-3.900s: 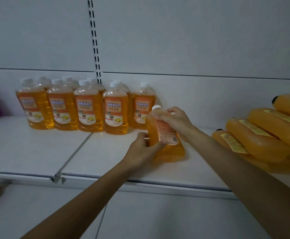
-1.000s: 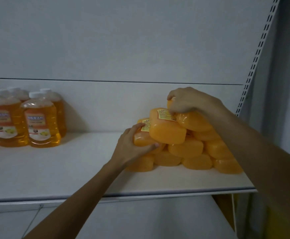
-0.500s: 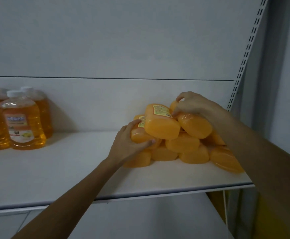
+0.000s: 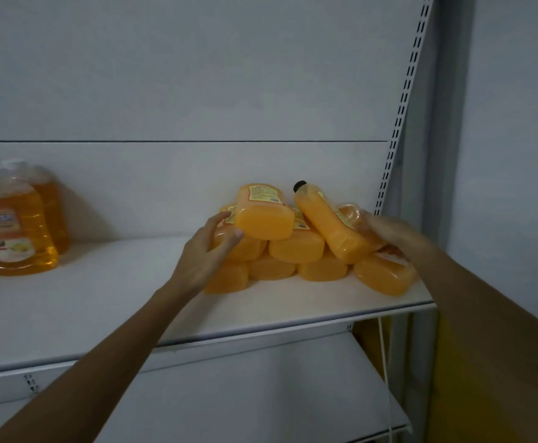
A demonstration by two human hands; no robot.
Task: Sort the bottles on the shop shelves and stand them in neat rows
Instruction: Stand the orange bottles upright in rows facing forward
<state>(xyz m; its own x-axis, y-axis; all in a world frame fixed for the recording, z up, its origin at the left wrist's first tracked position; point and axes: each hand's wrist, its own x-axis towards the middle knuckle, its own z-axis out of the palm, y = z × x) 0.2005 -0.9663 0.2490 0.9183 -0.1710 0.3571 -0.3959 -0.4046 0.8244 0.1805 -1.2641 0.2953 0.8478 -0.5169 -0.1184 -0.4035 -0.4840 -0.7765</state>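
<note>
The left fingers (image 4: 234, 235) curl at the near left corner of the top bottle (image 4: 264, 215), thumb on its side and a fingertip under its base; the left hand (image 4: 207, 254) holds it there on the pile (image 4: 296, 251). The right fingers (image 4: 368, 223), blurred, wrap the lower end of a tilted bottle (image 4: 331, 225), whose black cap (image 4: 300, 186) points up and left. The right hand (image 4: 389, 233) grips it just above the pile's right side. The pile lies flat at the right end of the shelf (image 4: 101, 298). Standing bottles (image 4: 12, 225) are well apart on the left.
</note>
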